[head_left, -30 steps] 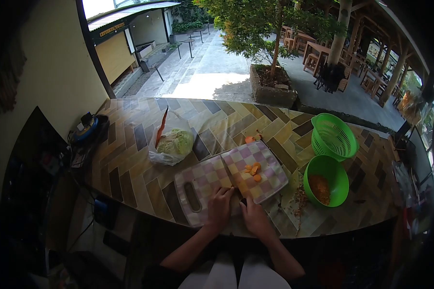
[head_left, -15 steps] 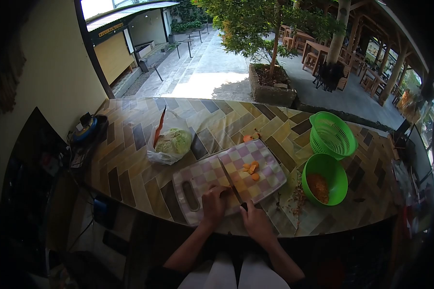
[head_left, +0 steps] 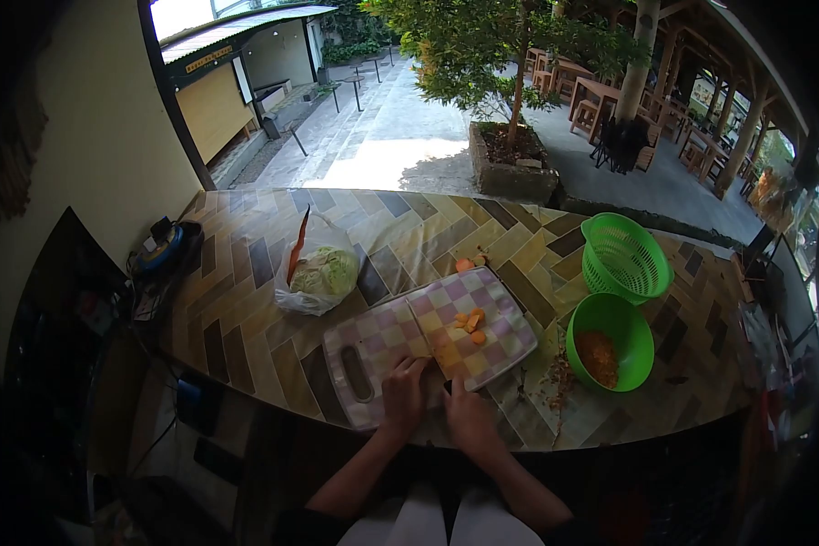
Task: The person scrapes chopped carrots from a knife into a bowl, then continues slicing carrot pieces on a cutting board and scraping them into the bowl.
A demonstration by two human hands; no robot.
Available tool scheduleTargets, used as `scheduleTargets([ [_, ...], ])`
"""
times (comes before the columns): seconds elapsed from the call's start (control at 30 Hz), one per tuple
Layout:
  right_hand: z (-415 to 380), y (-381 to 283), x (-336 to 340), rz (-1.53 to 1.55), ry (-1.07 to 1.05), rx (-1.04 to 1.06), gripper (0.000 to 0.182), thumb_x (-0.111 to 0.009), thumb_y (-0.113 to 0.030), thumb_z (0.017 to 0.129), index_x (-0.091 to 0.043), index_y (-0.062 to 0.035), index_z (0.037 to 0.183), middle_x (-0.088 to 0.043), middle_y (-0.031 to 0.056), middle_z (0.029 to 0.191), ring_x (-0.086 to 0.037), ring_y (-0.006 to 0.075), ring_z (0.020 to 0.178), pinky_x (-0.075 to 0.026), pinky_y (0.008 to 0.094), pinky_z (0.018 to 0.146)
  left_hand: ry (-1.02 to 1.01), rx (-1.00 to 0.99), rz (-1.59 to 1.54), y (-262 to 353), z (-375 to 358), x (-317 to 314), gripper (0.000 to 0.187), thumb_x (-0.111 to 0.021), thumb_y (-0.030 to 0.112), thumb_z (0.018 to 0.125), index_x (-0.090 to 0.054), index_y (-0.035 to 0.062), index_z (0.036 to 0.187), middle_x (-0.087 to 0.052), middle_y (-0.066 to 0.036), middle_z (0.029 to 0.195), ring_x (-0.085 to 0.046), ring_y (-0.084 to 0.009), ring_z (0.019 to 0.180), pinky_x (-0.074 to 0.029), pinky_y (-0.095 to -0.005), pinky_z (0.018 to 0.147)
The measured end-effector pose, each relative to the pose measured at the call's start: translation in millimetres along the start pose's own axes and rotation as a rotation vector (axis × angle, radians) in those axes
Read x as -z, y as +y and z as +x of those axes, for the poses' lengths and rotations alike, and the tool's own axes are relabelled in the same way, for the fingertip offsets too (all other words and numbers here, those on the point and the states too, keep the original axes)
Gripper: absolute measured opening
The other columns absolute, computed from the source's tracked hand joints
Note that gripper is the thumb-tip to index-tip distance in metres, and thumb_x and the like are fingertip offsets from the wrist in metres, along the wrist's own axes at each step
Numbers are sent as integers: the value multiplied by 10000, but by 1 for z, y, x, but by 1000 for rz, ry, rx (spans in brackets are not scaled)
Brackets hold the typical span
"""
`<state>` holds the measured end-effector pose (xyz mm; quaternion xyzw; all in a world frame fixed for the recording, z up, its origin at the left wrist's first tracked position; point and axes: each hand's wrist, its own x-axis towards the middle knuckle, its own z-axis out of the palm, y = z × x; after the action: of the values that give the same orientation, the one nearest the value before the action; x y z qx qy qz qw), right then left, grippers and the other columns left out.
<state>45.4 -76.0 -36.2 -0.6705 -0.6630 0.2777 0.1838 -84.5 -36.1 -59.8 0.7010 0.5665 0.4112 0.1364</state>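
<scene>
A checkered cutting board (head_left: 387,328) lies at a slant on the patterned table. My right hand (head_left: 469,414) is closed round the dark handle of a knife (head_left: 420,326), whose blade points up across the board. Just left of the blade, my left hand (head_left: 404,391) rests at the board's near edge, fingers bent together; whatever they hold is too small and dark to make out. Several orange pieces (head_left: 471,320) lie on the board to the right of the blade.
A plastic bag (head_left: 309,298) with a cabbage (head_left: 329,271) and a carrot (head_left: 297,244) stands back left. At right are a green basket (head_left: 623,257) and a green bowl (head_left: 640,338) with orange shreds. Peelings (head_left: 560,378) lie beside the bowl. Cables and devices (head_left: 159,246) sit far left.
My right hand and the knife have moved slightly left and down, closer to my left hand. The whole scene has shifted a little with the camera.
</scene>
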Motion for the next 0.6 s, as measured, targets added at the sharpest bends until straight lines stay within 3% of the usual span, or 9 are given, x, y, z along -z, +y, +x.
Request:
scheduleTargets([
  [0.2,-4,19,12,240,16,88,296,-494,-265,1005,-489,20,1084,-626,312,790,-613,498,809,-461,566,674,31,16,-92,0,4,2,255,-604,-3,716,-741,22,929,-701,-180,868,-651,-349,933,-511,-420,818],
  [0.37,-12,14,18,220,-15,81,302,-490,-265,1008,-494,30,1071,-622,311,777,-605,501,807,-458,559,670,72,51,-128,-4,7,2,217,-607,-13,711,-746,15,875,-695,-191,823,-662,-349,857,-519,-420,795],
  [0.6,-17,3,21,188,-77,28,281,-482,-250,1007,-471,31,1019,-635,317,816,-611,501,836,-460,586,704,72,82,-138,-4,7,0,251,-596,-21,698,-748,11,895,-700,-187,837,-662,-342,882,-519,-414,801],
])
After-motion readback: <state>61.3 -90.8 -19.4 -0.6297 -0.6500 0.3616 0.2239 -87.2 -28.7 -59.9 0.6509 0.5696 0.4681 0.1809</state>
